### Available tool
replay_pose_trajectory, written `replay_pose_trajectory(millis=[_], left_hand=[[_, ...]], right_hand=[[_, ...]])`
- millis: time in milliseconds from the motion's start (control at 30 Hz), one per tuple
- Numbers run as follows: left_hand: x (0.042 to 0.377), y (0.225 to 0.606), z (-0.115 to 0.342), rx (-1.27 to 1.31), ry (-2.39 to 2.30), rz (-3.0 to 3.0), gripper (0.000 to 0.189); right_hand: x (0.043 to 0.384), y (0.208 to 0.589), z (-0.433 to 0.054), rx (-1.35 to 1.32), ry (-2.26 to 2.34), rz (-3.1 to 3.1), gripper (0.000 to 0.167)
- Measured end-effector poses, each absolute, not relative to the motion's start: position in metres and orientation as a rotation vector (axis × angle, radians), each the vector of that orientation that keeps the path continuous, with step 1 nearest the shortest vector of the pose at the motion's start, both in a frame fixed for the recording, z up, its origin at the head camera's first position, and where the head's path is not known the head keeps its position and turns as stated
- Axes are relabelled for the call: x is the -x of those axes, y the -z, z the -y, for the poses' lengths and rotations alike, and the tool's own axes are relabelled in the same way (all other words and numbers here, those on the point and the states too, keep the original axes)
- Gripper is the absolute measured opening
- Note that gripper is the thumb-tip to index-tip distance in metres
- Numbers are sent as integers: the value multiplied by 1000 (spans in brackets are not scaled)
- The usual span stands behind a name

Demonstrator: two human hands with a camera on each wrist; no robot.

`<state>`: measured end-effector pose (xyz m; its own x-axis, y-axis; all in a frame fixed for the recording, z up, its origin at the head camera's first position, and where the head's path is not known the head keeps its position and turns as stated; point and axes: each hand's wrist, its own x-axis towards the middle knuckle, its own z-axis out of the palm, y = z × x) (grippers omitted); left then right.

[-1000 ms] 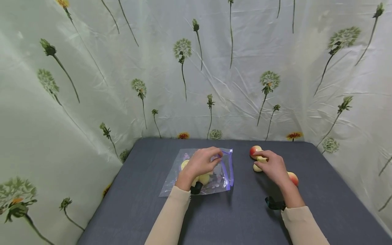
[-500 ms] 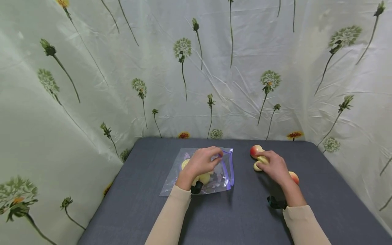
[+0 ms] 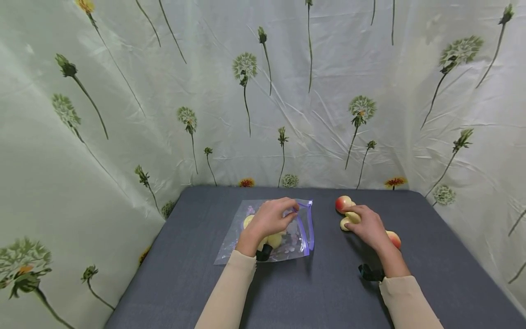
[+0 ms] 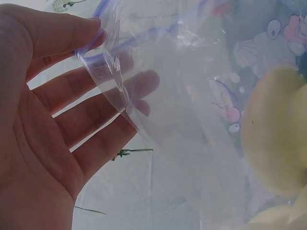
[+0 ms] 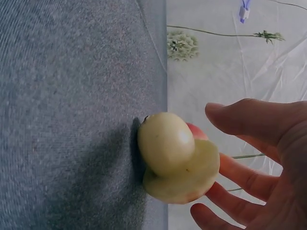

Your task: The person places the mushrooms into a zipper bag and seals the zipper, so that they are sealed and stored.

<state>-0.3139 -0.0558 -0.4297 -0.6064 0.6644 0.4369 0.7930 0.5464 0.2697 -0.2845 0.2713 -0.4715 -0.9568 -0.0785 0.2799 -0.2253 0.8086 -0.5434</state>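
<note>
My left hand (image 3: 274,220) pinches the purple zip edge of a clear plastic bag (image 4: 182,105), thumb on one side and fingers behind the film. Pale yellow fruits, apple-like, lie inside the bag; one apple (image 4: 273,129) shows large in the left wrist view. My right hand (image 3: 367,225) is around a small group of apples at the right. In the right wrist view, its thumb stands apart from a round pale apple (image 5: 165,143), while the fingers reach behind a flatter-looking yellow apple (image 5: 192,177). A red-blushed apple (image 3: 342,203) sits just beyond the fingertips.
Another red-and-yellow apple (image 3: 393,239) lies beside my right wrist, partly hidden by it. The dark grey table (image 3: 197,297) ends at a pale flower-printed curtain (image 3: 222,91) at the back and sides.
My right hand has shifted slightly, its thumb and fingers spreading a little wider around the apples, so more of the yellow one shows. The left hand and the bag stay in place.
</note>
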Motion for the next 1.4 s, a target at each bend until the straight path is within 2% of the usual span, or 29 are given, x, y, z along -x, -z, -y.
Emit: replay_pose_trajectory(millis=[500, 1067, 1400], left_hand=[[314, 432, 55, 1218, 641, 2504, 9], [315, 436, 53, 1235, 658, 2504, 9], [314, 433, 52, 1235, 667, 2520, 10]], right_hand=[[286, 483, -277, -196, -836, 2822, 47], [277, 477, -282, -274, -840, 2946, 72], [278, 476, -283, -294, -855, 2952, 70]])
